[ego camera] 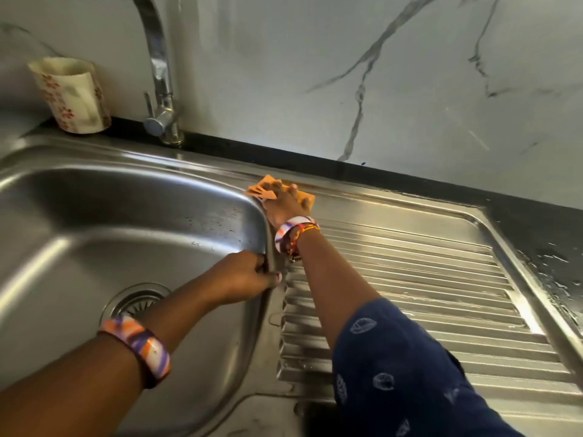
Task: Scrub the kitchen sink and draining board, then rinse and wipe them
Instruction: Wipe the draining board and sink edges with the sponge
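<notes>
A stainless steel sink [94, 216] fills the left of the view, with its drain strainer [135, 302] at the bottom. The ribbed draining board [410, 279] runs to the right. My right hand [285, 205] presses an orange cloth [262, 189] flat on the far rim between the bowl and the board. My left hand [244, 275] grips the sink's right rim, its fingers curled over the edge into the bowl. Water drops cling to the bowl's far wall.
A chrome tap [161, 89] rises behind the sink. A floral cup [71, 94] stands on the black counter [536, 216] at the back left. The counter to the right of the board is wet. A marble-patterned wall [347, 74] backs everything.
</notes>
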Motion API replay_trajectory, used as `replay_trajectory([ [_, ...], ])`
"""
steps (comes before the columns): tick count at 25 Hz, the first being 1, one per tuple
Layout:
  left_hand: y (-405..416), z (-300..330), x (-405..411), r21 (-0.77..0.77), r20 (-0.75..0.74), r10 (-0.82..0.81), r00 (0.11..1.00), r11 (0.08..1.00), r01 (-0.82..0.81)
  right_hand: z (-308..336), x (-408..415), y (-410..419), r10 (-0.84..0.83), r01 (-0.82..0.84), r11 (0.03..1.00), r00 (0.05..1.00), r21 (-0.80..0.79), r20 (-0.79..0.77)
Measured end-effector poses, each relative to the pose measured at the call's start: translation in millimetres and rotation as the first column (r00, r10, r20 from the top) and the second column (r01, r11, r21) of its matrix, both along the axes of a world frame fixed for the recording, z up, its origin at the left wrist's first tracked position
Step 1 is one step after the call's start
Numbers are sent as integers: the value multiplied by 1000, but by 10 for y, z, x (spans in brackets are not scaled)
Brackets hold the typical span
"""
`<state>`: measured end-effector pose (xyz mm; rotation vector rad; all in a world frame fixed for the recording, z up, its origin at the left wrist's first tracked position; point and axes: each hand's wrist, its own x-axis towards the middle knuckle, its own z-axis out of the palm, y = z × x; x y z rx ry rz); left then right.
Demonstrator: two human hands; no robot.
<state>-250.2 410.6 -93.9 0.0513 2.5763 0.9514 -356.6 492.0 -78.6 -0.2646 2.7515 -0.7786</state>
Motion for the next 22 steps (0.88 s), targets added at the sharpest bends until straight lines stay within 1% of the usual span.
replay_trajectory([
  [1,20,108,15,-90,53,-104,993,990,109,42,44,14,-19,35,971,997,-237,71],
  [2,69,230,23,-187,112,-188,976,960,207,102,109,86,-63,143,852,983,-503,172],
  [3,121,331,11,-269,170,-242,955,921,282,203,191,202,-97,274,657,954,-703,282],
  [4,176,405,-15,-327,223,-266,938,886,329,286,239,387,-138,381,464,923,-800,360],
  [5,224,453,-49,-361,256,-262,930,867,344,362,264,638,-186,441,343,897,-829,400],
  [6,254,471,-87,-370,286,-226,931,870,325,424,260,929,-236,447,269,889,-853,391],
  [7,278,485,-103,-360,317,-175,932,887,289,490,261,1238,-288,417,242,893,-876,346],
  [8,287,482,-115,-352,344,-131,930,900,257,529,246,1564,-354,368,252,896,-895,268],
  [9,299,481,-112,-352,361,-99,927,906,234,584,260,1901,-417,311,350,897,-883,151],
  [10,296,483,-106,-353,362,-74,929,912,211,576,232,2243,-476,294,531,879,-795,7],
  [11,287,487,-87,-343,353,-53,934,921,182,527,212,2584,-507,345,733,851,-586,-134],
  [12,274,485,-66,-317,347,-36,937,936,154,454,190,2896,-501,437,858,827,-271,-255],
  [13,250,474,-44,-281,338,-22,941,952,124,392,202,3141,-480,507,862,821,7,-310],
  [14,226,453,-22,-250,330,-8,944,964,96,303,223,3296,-448,515,833,842,202,-302],
  [15,202,436,4,-220,324,8,946,973,67,224,270,3349,-426,487,815,871,313,-244],
  [16,182,421,27,-182,320,27,947,983,33,141,296,3333,-421,455,813,890,364,-174],
  [17,170,404,53,-137,319,43,947,991,1,103,343,3264,-427,441,814,896,377,-124],
  [20,124,336,95,6,329,65,942,997,-71,30,340,2928,-458,466,812,882,352,-109],
  [22,93,286,115,48,294,41,955,997,-58,8,357,2604,-442,451,814,890,365,-114],
])
